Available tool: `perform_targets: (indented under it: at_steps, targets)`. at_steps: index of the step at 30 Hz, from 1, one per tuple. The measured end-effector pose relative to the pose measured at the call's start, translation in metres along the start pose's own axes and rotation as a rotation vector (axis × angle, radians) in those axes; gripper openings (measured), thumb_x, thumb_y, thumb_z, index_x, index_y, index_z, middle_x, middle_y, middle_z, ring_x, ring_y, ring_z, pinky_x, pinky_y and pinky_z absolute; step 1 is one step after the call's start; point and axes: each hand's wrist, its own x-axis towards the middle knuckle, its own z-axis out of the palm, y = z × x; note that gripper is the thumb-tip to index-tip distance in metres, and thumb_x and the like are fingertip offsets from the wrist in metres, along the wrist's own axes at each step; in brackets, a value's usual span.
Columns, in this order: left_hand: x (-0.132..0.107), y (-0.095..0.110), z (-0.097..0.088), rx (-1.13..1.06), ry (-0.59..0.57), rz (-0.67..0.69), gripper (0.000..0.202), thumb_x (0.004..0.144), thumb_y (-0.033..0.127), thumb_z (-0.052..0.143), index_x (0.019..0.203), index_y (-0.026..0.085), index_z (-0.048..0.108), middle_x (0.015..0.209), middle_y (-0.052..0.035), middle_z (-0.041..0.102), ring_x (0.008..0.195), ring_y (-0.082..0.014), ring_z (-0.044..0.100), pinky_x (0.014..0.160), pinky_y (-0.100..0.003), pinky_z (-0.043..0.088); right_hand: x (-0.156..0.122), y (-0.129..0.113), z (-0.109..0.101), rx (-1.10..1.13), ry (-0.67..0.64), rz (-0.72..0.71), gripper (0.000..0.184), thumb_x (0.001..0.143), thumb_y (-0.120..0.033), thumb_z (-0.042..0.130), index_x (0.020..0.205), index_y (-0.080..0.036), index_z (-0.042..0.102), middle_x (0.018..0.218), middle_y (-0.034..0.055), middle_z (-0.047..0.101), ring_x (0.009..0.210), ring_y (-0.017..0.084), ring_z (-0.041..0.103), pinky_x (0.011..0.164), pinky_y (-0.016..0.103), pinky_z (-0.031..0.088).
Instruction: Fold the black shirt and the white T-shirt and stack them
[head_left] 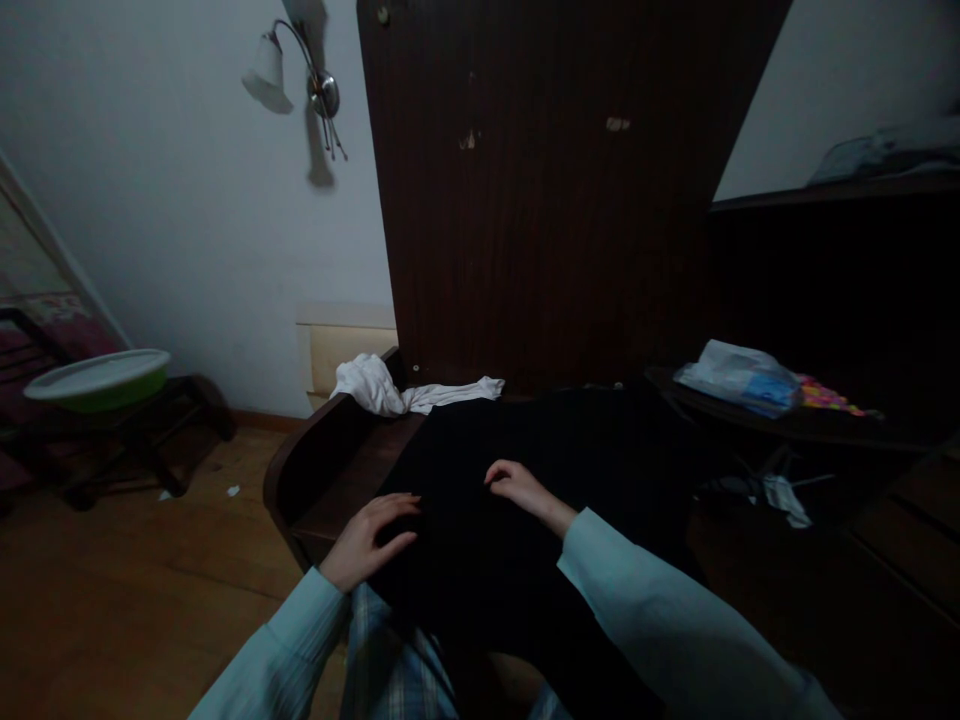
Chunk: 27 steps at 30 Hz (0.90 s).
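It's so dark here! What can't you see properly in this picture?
Head view:
1. black cloth: its edges and shape are lost in the dim light.
2. right hand: curled fingers hide whether it pinches the cloth.
3. plastic bag: contents too dim and small.
4. bundle on the shelf: blurred, cut off by the right edge.

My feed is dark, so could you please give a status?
Left hand flat on black cloth. Right hand on it too, fingers curled. White cloth beyond.

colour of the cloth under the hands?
Black. The cloth shows best in the head view.
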Motion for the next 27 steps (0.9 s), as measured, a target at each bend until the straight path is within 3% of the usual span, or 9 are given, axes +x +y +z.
perform_targets:
  at_steps: [2, 5, 8, 11, 13, 17, 23, 25, 27]
  targets:
    - [0.001, -0.005, -0.001, -0.007, 0.049, -0.037, 0.033, 0.083, 0.038, 0.041, 0.105, 0.021, 0.060, 0.116, -0.0062, 0.059, 0.111, -0.0204, 0.050, 0.098, -0.037, 0.038, -0.001, 0.002, -0.003, 0.008, -0.085, 0.032, 0.008, 0.061, -0.009, 0.059, 0.065, -0.016, 0.060, 0.058, -0.0053, 0.054, 0.054, 0.007, 0.049, 0.052, 0.018, 0.037]
    - [-0.001, -0.022, -0.002, -0.002, 0.174, -0.122, 0.039, 0.085, 0.036, 0.033, 0.115, 0.020, 0.053, 0.123, -0.0069, 0.054, 0.115, -0.0202, 0.047, 0.101, -0.039, 0.034, 0.004, 0.003, -0.003, 0.022, -0.097, 0.072, 0.005, 0.065, -0.019, 0.064, 0.068, -0.016, 0.062, 0.061, -0.0034, 0.057, 0.056, 0.008, 0.051, 0.052, 0.019, 0.038]
    - [-0.009, -0.044, -0.001, -0.001, 0.211, -0.149, 0.048, 0.082, 0.033, 0.035, 0.127, 0.017, 0.041, 0.132, -0.0097, 0.045, 0.121, -0.0226, 0.041, 0.103, -0.041, 0.031, 0.009, 0.005, -0.001, -0.007, -0.068, 0.109, 0.006, 0.063, -0.011, 0.064, 0.067, -0.015, 0.063, 0.059, -0.0034, 0.057, 0.054, 0.007, 0.051, 0.051, 0.018, 0.040]
    - [-0.017, -0.058, 0.003, 0.020, 0.184, -0.160, 0.056, 0.076, 0.033, 0.044, 0.128, 0.013, 0.039, 0.131, -0.0130, 0.046, 0.119, -0.0256, 0.043, 0.101, -0.042, 0.033, 0.011, 0.009, 0.000, 0.014, 0.008, 0.112, 0.014, 0.062, -0.004, 0.058, 0.069, -0.015, 0.062, 0.060, -0.0038, 0.056, 0.052, 0.007, 0.051, 0.048, 0.018, 0.042]
    - [-0.019, -0.060, 0.004, 0.052, 0.207, -0.190, 0.053, 0.073, 0.032, 0.046, 0.123, 0.015, 0.044, 0.124, -0.0123, 0.052, 0.114, -0.0256, 0.047, 0.098, -0.043, 0.036, 0.012, 0.011, 0.000, 0.019, 0.038, 0.115, 0.015, 0.061, -0.003, 0.057, 0.069, -0.015, 0.062, 0.062, -0.0036, 0.056, 0.051, 0.007, 0.051, 0.046, 0.017, 0.042]
    - [-0.014, -0.054, 0.006, 0.086, 0.297, -0.225, 0.037, 0.071, 0.027, 0.046, 0.106, 0.018, 0.055, 0.105, -0.0085, 0.060, 0.100, -0.0230, 0.055, 0.089, -0.040, 0.043, 0.013, 0.011, -0.003, -0.035, -0.021, 0.149, 0.015, 0.059, -0.002, 0.058, 0.066, -0.014, 0.062, 0.063, -0.0031, 0.057, 0.048, 0.006, 0.049, 0.043, 0.017, 0.041]
    - [-0.010, -0.045, 0.010, 0.109, 0.385, -0.197, 0.015, 0.068, 0.020, 0.043, 0.073, 0.020, 0.058, 0.081, -0.0048, 0.057, 0.080, -0.0190, 0.058, 0.074, -0.033, 0.049, 0.013, 0.008, -0.005, -0.117, -0.003, 0.140, 0.018, 0.064, -0.001, 0.053, 0.070, -0.015, 0.064, 0.061, -0.0040, 0.058, 0.042, 0.003, 0.046, 0.042, 0.016, 0.038]
    - [-0.011, -0.044, 0.007, 0.105, 0.353, -0.183, 0.013, 0.067, 0.019, 0.044, 0.070, 0.019, 0.057, 0.085, -0.0054, 0.058, 0.084, -0.0193, 0.058, 0.078, -0.033, 0.048, 0.010, 0.006, -0.009, -0.165, -0.062, 0.165, 0.017, 0.065, -0.001, 0.054, 0.071, -0.015, 0.063, 0.057, -0.0050, 0.056, 0.040, 0.004, 0.046, 0.041, 0.016, 0.037]
    - [-0.009, -0.044, -0.001, 0.074, 0.244, -0.180, 0.013, 0.066, 0.019, 0.044, 0.069, 0.019, 0.057, 0.094, -0.0066, 0.060, 0.091, -0.0199, 0.058, 0.082, -0.033, 0.046, 0.008, 0.001, -0.019, -0.185, -0.163, 0.181, 0.016, 0.064, -0.002, 0.058, 0.074, -0.015, 0.062, 0.054, -0.0057, 0.055, 0.043, 0.005, 0.049, 0.042, 0.016, 0.037]
